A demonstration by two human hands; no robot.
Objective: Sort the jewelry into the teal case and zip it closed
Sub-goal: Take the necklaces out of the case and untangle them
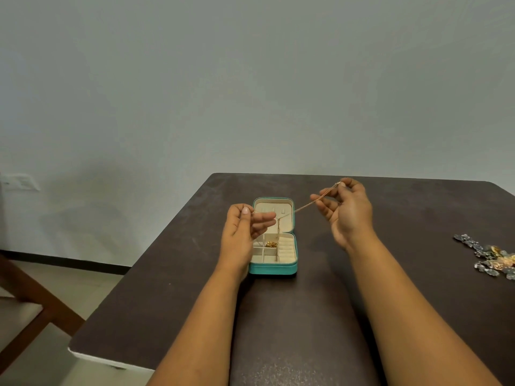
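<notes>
Open teal case on dark table, gold piece in a compartment; left hand and right hand each pinching thin chain stretched above case; more jewelry far right

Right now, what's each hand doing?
Left hand: pinched shut on the thin chain.
Right hand: pinched shut on the chain's other end.

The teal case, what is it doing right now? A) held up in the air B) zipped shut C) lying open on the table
C: the teal case lies open on the table, its cream compartments showing, while both hands stretch a thin chain above it.
</notes>
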